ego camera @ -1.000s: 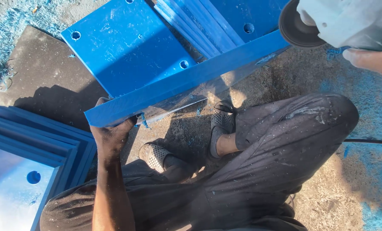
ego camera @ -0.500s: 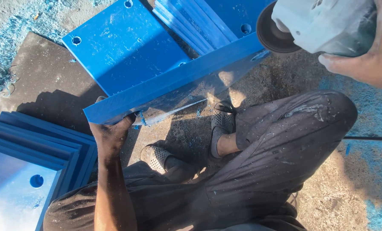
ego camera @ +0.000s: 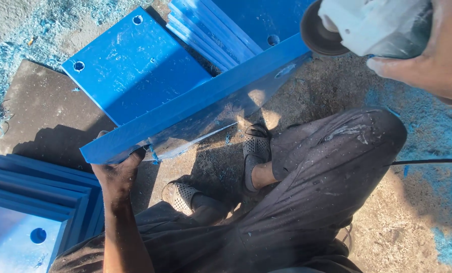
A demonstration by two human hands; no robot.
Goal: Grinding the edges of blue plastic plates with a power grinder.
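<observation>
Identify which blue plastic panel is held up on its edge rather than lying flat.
The long blue panel gripped at its near end by the left hand; it stands on edge, while the others lie flat on the ground or in stacks.

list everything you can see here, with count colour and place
blue panel on edge: 1, blue, centre, gripped at its lower left end
flat blue panel: 1, blue, with holes, upper left
panel stacks: 2, blue, lower left and top centre
dark sheet: 1, grey-black, left, on the ground
blue shavings: many, scattered on the sandy ground
cable: 1, black, right
angle grinder: 1, white with dark disc, top right
shoes: 2, grey, centre
left hand: on the panel's end
right hand: holds the grinder
</observation>
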